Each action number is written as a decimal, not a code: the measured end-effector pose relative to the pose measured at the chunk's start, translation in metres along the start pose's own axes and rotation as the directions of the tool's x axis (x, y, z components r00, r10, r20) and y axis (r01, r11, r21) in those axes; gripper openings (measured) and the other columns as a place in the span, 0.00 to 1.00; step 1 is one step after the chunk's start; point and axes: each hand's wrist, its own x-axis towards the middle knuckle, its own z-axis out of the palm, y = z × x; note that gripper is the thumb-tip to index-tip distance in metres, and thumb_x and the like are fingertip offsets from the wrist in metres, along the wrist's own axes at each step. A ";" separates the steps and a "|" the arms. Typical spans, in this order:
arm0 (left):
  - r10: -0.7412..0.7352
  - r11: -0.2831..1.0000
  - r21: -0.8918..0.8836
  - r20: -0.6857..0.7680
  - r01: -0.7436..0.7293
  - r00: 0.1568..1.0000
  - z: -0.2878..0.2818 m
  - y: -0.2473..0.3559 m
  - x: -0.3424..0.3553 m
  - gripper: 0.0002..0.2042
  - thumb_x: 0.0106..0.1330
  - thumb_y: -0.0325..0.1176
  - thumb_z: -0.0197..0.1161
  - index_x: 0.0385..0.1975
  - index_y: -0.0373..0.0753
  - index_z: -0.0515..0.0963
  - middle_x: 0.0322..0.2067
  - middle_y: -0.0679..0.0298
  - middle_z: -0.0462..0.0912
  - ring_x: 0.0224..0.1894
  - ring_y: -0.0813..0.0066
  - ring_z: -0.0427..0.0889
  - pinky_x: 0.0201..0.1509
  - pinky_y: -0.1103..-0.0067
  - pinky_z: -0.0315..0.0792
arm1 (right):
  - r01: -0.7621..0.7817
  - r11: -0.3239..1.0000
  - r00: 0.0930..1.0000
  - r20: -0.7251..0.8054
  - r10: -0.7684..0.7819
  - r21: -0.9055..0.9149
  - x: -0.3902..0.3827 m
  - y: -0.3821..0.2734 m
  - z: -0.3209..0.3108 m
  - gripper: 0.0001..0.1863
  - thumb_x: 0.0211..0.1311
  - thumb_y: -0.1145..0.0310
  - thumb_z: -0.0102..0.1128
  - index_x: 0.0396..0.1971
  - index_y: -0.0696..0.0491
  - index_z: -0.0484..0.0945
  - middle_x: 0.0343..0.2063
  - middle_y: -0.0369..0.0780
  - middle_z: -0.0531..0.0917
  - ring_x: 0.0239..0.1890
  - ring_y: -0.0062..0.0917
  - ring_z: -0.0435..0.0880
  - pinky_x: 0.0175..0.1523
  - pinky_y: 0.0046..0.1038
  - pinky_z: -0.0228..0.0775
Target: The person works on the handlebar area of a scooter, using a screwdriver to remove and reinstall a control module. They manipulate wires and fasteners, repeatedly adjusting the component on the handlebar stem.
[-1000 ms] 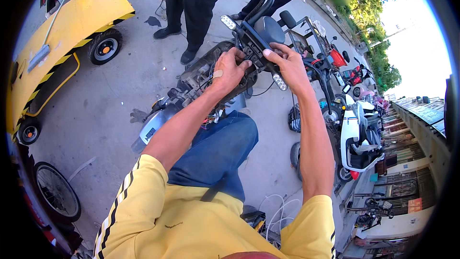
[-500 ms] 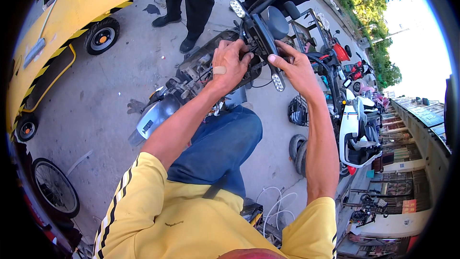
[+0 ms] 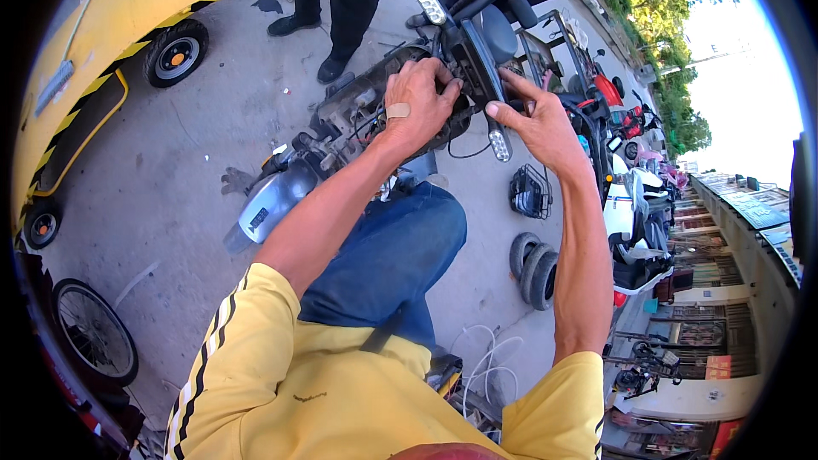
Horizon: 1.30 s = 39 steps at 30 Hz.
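Note:
A partly stripped scooter [image 3: 341,123] stands in front of me, its wiring and frame exposed. At its far end is a black light bar [image 3: 484,68] with a clear lamp [image 3: 432,7] at the top end and another lamp [image 3: 500,146] at the lower end. My left hand [image 3: 419,100], a plaster near the wrist, has its fingers closed at the bar's inner side. What they pinch is hidden among dark parts. My right hand [image 3: 545,128] grips the bar's other edge, its thumb toward the lower lamp and its fingers partly behind the bar.
A person in dark trousers [image 3: 362,8] stands beyond the scooter; another leans in at the top. A yellow cart [image 3: 128,8] is at left, above a spoked wheel [image 3: 95,332]. At right are loose tyres [image 3: 537,277], a black basket [image 3: 530,192] and parked scooters [image 3: 626,213].
The light bar and both hands have shifted slightly to the right in the picture, the view moving a little too. Both hands stay at the bar.

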 end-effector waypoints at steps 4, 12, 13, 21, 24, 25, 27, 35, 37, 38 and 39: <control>-0.058 0.995 -0.078 0.033 0.061 0.998 -0.003 0.002 0.000 0.11 0.64 0.37 0.73 0.31 0.34 0.82 0.31 0.55 0.85 0.38 0.56 0.82 0.46 0.62 0.75 | 0.017 0.998 0.999 -0.037 -0.019 -0.062 0.003 0.013 0.003 0.37 0.63 0.64 0.72 0.70 0.63 0.73 0.35 0.41 0.83 0.36 0.19 0.78 0.45 0.25 0.74; -0.151 0.965 -0.198 0.114 0.172 0.982 -0.008 0.003 0.004 0.18 0.63 0.35 0.72 0.49 0.33 0.79 0.33 0.58 0.87 0.36 0.63 0.87 0.44 0.69 0.78 | -0.029 0.993 1.000 -0.003 0.029 -0.115 0.012 -0.010 -0.001 0.34 0.60 0.68 0.68 0.68 0.61 0.75 0.30 0.39 0.80 0.30 0.18 0.75 0.39 0.24 0.71; -0.147 0.961 -0.219 0.107 0.167 0.983 -0.009 0.002 0.005 0.19 0.63 0.35 0.72 0.50 0.33 0.79 0.33 0.58 0.87 0.36 0.64 0.86 0.44 0.68 0.78 | -0.027 0.992 1.000 0.001 0.027 -0.126 0.014 -0.012 -0.001 0.34 0.60 0.69 0.68 0.68 0.61 0.75 0.30 0.39 0.80 0.30 0.18 0.75 0.38 0.24 0.71; -0.133 0.974 -0.156 0.185 0.163 0.974 -0.016 0.007 0.006 0.18 0.64 0.35 0.72 0.49 0.33 0.79 0.32 0.57 0.86 0.35 0.65 0.86 0.43 0.69 0.77 | -0.033 0.998 0.999 0.041 0.036 -0.057 0.014 -0.015 -0.006 0.37 0.58 0.69 0.72 0.69 0.65 0.74 0.36 0.41 0.84 0.36 0.21 0.80 0.45 0.25 0.75; -0.118 0.975 -0.165 0.199 0.151 0.973 -0.017 0.004 0.007 0.17 0.64 0.35 0.72 0.48 0.33 0.79 0.31 0.58 0.86 0.35 0.65 0.85 0.44 0.69 0.77 | -0.027 0.999 0.998 0.055 0.028 -0.022 0.017 -0.010 -0.008 0.38 0.59 0.69 0.72 0.69 0.65 0.74 0.37 0.42 0.84 0.38 0.21 0.81 0.47 0.26 0.76; -0.109 0.975 -0.167 0.201 0.144 0.974 -0.016 0.004 0.009 0.17 0.64 0.35 0.72 0.47 0.33 0.79 0.31 0.58 0.85 0.35 0.65 0.85 0.44 0.69 0.77 | -0.019 1.000 0.998 0.057 0.020 -0.018 0.018 -0.010 -0.008 0.38 0.59 0.68 0.72 0.69 0.65 0.74 0.38 0.42 0.84 0.38 0.21 0.81 0.48 0.25 0.76; -0.106 0.979 -0.147 0.236 0.144 0.966 -0.017 0.002 0.015 0.18 0.63 0.33 0.73 0.48 0.33 0.79 0.32 0.58 0.86 0.35 0.66 0.85 0.44 0.69 0.77 | -0.021 1.000 0.999 0.034 0.022 -0.019 0.016 -0.009 -0.006 0.38 0.59 0.68 0.71 0.69 0.65 0.74 0.37 0.42 0.84 0.37 0.21 0.81 0.48 0.25 0.76; -0.055 0.957 -0.260 0.269 0.127 0.961 -0.021 -0.011 0.022 0.22 0.62 0.31 0.75 0.53 0.31 0.76 0.39 0.55 0.89 0.41 0.64 0.88 0.48 0.69 0.78 | -0.053 0.983 0.996 -0.083 0.039 -0.177 0.006 -0.007 0.008 0.35 0.61 0.67 0.66 0.71 0.59 0.74 0.27 0.41 0.78 0.30 0.18 0.76 0.42 0.25 0.73; -0.079 0.970 -0.199 0.288 0.140 0.954 -0.021 -0.009 0.018 0.20 0.62 0.37 0.73 0.50 0.34 0.80 0.39 0.54 0.91 0.43 0.57 0.90 0.50 0.64 0.78 | -0.062 0.981 0.998 -0.040 0.056 -0.183 0.008 -0.020 0.003 0.36 0.61 0.67 0.67 0.70 0.60 0.74 0.30 0.40 0.81 0.32 0.19 0.77 0.43 0.24 0.73; -0.100 0.980 -0.135 0.294 0.145 0.951 -0.021 -0.007 0.016 0.18 0.62 0.36 0.73 0.47 0.33 0.81 0.38 0.54 0.90 0.41 0.59 0.89 0.49 0.66 0.78 | -0.045 0.986 0.999 -0.025 0.041 -0.163 0.008 -0.021 0.001 0.36 0.61 0.67 0.67 0.70 0.60 0.74 0.31 0.40 0.82 0.33 0.19 0.77 0.43 0.24 0.73; -0.123 0.986 -0.075 0.297 0.152 0.947 -0.025 0.002 0.014 0.16 0.62 0.36 0.74 0.45 0.33 0.81 0.36 0.55 0.90 0.39 0.61 0.89 0.48 0.67 0.79 | -0.029 0.989 1.000 -0.006 0.028 -0.146 0.009 -0.020 -0.001 0.36 0.61 0.68 0.67 0.70 0.60 0.74 0.32 0.39 0.82 0.33 0.19 0.77 0.43 0.25 0.74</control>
